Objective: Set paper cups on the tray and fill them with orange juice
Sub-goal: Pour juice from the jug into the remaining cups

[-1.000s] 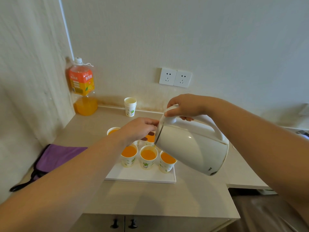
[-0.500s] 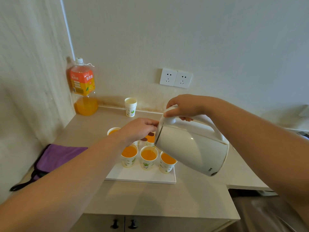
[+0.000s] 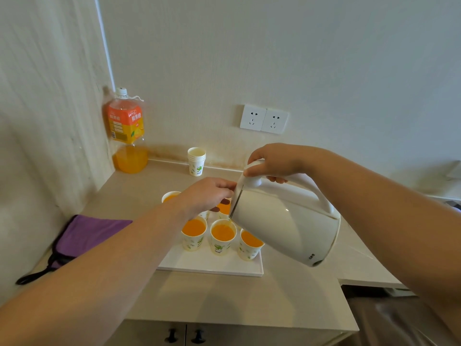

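A white tray (image 3: pixel 212 267) lies on the beige counter and carries several paper cups with leaf prints. The front row's three cups (image 3: pixel 222 236) hold orange juice nearly to the brim. Behind them, another filled cup (image 3: pixel 170 196) shows at the left, and others are partly hidden by my left hand. My right hand (image 3: pixel 274 161) grips the handle of a white kettle (image 3: pixel 287 221), tilted with its spout just over the middle front cup. My left hand (image 3: pixel 209 196) pinches the edge of the kettle's lid.
An orange juice bottle (image 3: pixel 127 131), about a third full, stands in the back left corner. A stack of spare paper cups (image 3: pixel 196 161) is by the back wall. A purple bag (image 3: pixel 82 236) lies at the left. Wall sockets (image 3: pixel 263 118) sit above the counter.
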